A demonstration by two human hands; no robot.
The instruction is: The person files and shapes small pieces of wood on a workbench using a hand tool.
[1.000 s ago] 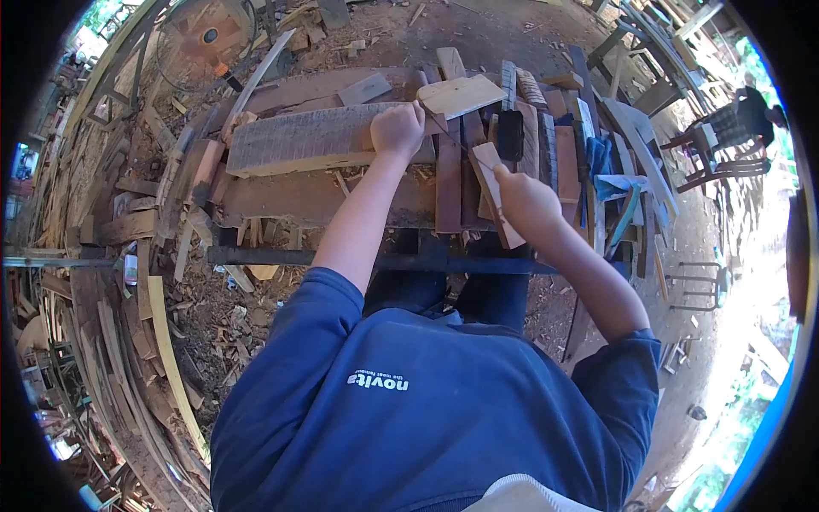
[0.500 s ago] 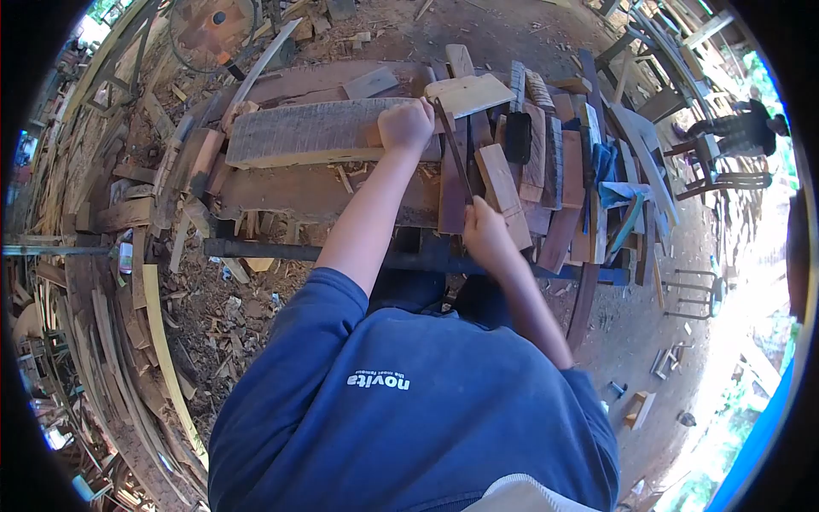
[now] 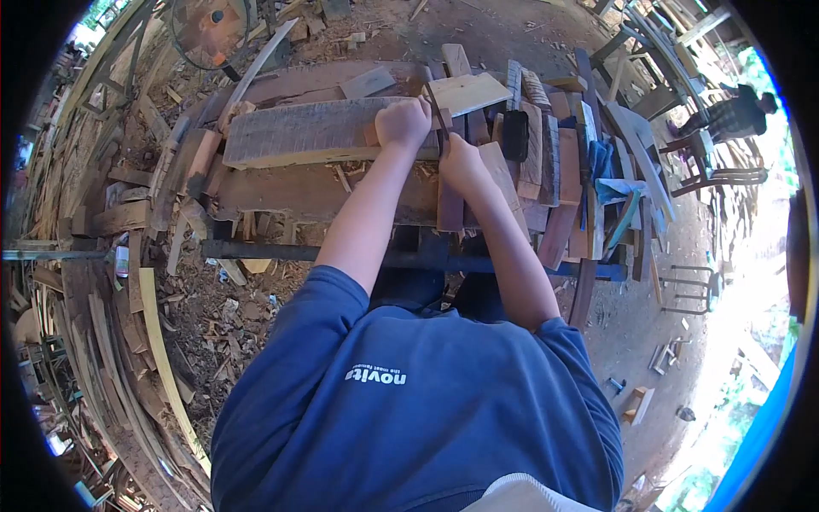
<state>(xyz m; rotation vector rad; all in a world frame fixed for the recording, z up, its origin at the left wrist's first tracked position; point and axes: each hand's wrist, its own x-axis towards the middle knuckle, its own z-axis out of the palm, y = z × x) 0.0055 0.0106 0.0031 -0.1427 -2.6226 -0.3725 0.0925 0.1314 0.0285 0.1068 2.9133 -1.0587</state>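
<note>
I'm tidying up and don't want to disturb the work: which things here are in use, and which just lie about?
In use:
- dark, thin tool in the right hand
- reddish-brown wood piece under the left hand
- thick grey board beneath it

Apparently just lying about:
- black rectangular object
- blue cloth
- grey offcut

Thin dark tool (image 3: 436, 109) — slanted, beside pale board (image 3: 468, 94); brown block (image 3: 371, 134) — partly hidden.

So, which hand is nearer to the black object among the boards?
Right. The right hand is to the left of the black object and slightly nearer the body; the left hand is farther left, by the long grey beam.
</note>
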